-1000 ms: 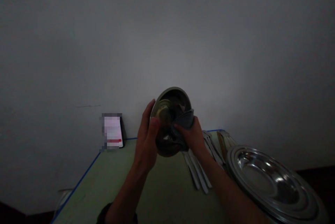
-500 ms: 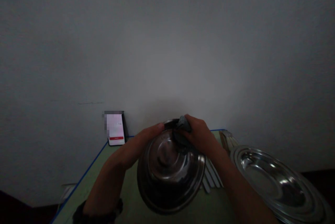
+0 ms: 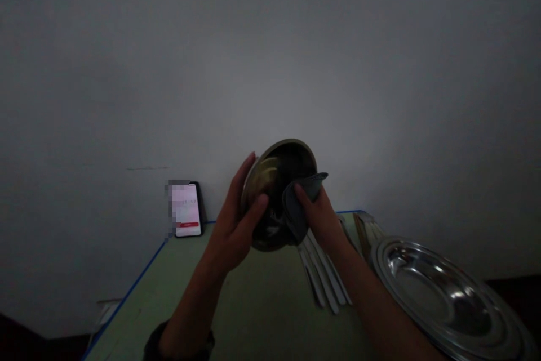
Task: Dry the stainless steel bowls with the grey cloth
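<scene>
A shiny metal bowl [image 3: 270, 181] is held up over the table, tilted so that its inside faces me. My left hand [image 3: 236, 226] grips the left side of the bowl, its thumb over the rim and the fingers behind. A grey cloth [image 3: 298, 212] is pinched in my right hand [image 3: 315, 212], thumb on top, and lies against the right part of the bowl's inside and rim. Below the right wrist, several metal cutlery handles [image 3: 323, 276] show on the table, their far ends hidden by the bowl and my hand.
A stack of oval metal plates [image 3: 439, 293] stands at the right. Behind it lie more utensils [image 3: 369, 226]. A phone with a lit screen [image 3: 187, 209] leans on the wall [image 3: 270, 68] at the back left. The green table [image 3: 253, 316] has a blue edge.
The bowl has been turned over from showing its outer bottom to showing its inside, and raised a little. My left hand has shifted to its side; the cloth has moved onto the inside.
</scene>
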`<state>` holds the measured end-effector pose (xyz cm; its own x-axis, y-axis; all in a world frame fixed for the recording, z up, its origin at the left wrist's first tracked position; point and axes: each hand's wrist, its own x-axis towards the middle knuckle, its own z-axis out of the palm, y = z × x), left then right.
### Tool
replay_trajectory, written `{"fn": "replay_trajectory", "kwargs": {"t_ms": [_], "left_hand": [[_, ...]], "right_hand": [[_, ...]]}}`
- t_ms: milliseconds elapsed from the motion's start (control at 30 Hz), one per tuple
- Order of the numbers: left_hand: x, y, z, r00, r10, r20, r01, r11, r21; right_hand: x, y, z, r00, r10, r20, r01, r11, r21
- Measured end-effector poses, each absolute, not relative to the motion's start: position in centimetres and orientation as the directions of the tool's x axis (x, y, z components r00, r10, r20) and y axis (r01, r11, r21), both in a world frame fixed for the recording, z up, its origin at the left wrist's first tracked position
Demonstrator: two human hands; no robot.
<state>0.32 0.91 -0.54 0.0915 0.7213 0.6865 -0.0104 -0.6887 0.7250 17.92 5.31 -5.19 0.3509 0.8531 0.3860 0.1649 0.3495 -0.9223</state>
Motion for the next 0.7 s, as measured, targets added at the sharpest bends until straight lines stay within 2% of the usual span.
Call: {"fn": "replay_trajectory", "kwargs": {"t_ms": [67, 133, 267, 400, 567, 633, 700], "left_hand": [[0.6, 1.0, -0.7, -0.009, 0.722, 0.692, -0.015, -0.692, 0.721], [0.4, 1.0, -0.7, -0.027, 0.731, 0.682, -0.039, -0.682, 0.730], [-0.7, 0.7, 0.2, 0.186, 0.752, 0.633, 0.027, -0.647, 0.762], [-2.8, 0.5, 0.9, 0.418, 0.793, 0.444, 0.107, -0.528, 0.843], [-4.6, 0.5, 1.0, 0.555, 0.800, 0.226, 0.194, -0.389, 0.900], [-4.7, 0.5, 1.0, 0.558, 0.796, 0.232, 0.200, -0.401, 0.894], [-4.6, 0.8, 0.8, 0.533, 0.794, 0.291, 0.194, -0.449, 0.872]], "right_hand": [[17.9, 5.1, -5.1, 0.275, 0.885, 0.377, 0.152, 0.347, -0.925], [18.0, 5.2, -5.2, 0.252, 0.897, 0.364, 0.149, 0.335, -0.930], [18.2, 5.8, -6.0, 0.269, 0.900, 0.342, 0.192, 0.298, -0.935], [17.9, 5.5, -5.8, 0.227, 0.886, 0.404, 0.256, 0.346, -0.903], [17.7, 3.7, -4.2, -0.051, 0.816, 0.575, 0.468, 0.528, -0.708], [17.7, 3.4, -3.9, -0.022, 0.811, 0.584, 0.497, 0.516, -0.698], [17.9, 3.7, -4.1, 0.107, 0.812, 0.574, 0.500, 0.455, -0.737]]}}
